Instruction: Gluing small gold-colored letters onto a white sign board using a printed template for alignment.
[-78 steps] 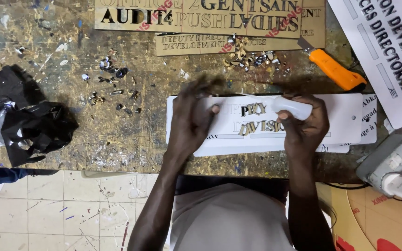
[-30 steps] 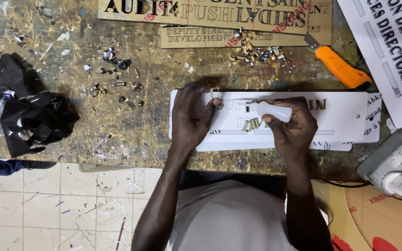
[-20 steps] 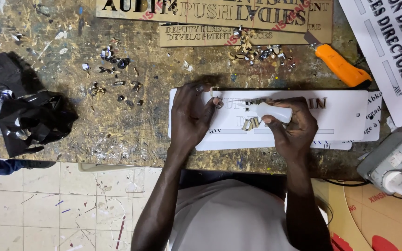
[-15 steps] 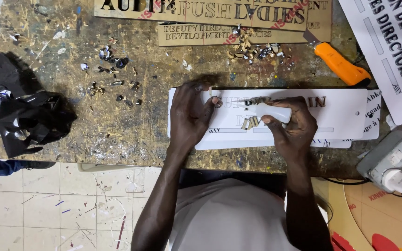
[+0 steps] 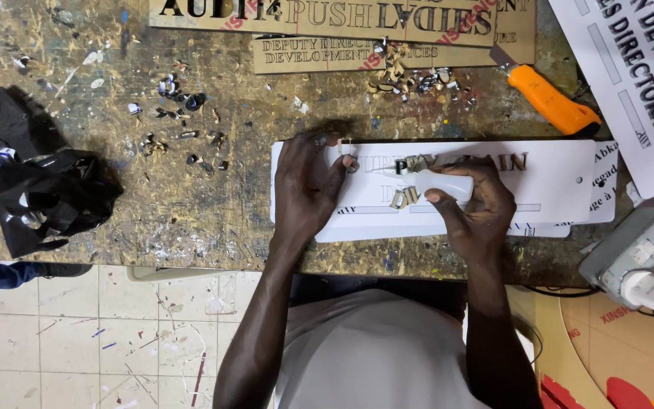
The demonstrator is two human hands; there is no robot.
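Note:
A long white sign plate (image 5: 562,178) with dark lettering lies flat near the front edge of the worn wooden bench (image 5: 213,197). My left hand (image 5: 308,185) rests on its left end, fingertips pinching a thin sliver at the top edge. My right hand (image 5: 474,201) grips a small white-handled tool (image 5: 444,184) over the middle of the plate. Curled gold offcuts (image 5: 403,197) sit on the plate beside the tool tip.
An orange utility knife (image 5: 550,100) lies at the back right. Gold sign plates (image 5: 327,19) and scattered scraps (image 5: 410,76) fill the back. A crumpled black bag (image 5: 35,189) sits left. White lettered boards (image 5: 637,76) and a power strip (image 5: 641,261) lie right.
My right hand with the white tool has shifted slightly left along the plate. My left hand stays on the plate's left end. More curled offcuts lie by the tool.

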